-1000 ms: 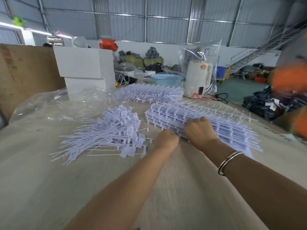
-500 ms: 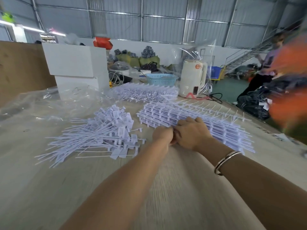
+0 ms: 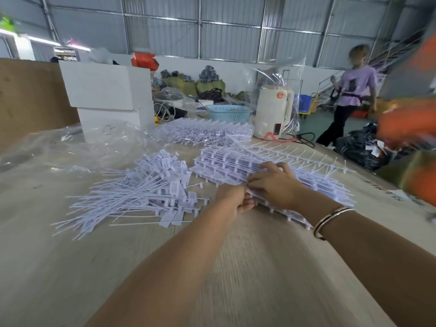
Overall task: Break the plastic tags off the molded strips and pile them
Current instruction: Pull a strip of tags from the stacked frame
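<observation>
A stack of white molded strips (image 3: 226,164) lies on the wooden table (image 3: 212,279) ahead of me, tags still joined. Left of it spreads a loose pile of broken-off tags (image 3: 146,187) with long thin tails. My left hand (image 3: 232,200) curls its fingers round the near left edge of the stack. My right hand (image 3: 276,182), with a bangle on the wrist, rests on top of the stack and pinches tags at the same edge, touching the left hand. A stripped strip spine (image 3: 295,152) lies across the stack's far side.
Another heap of strips (image 3: 205,132) sits farther back, beside clear plastic bags (image 3: 70,147). White foam boxes (image 3: 106,95), a blue basket (image 3: 227,112) and a white kettle (image 3: 273,114) stand at the table's far end. A person (image 3: 354,90) walks at right; blurred orange shapes (image 3: 410,121) at the right edge.
The view has shifted a little. My right hand's fingers have spread over the stack's top, and my left hand has closed round its near edge. A person has stepped into view at the right.
</observation>
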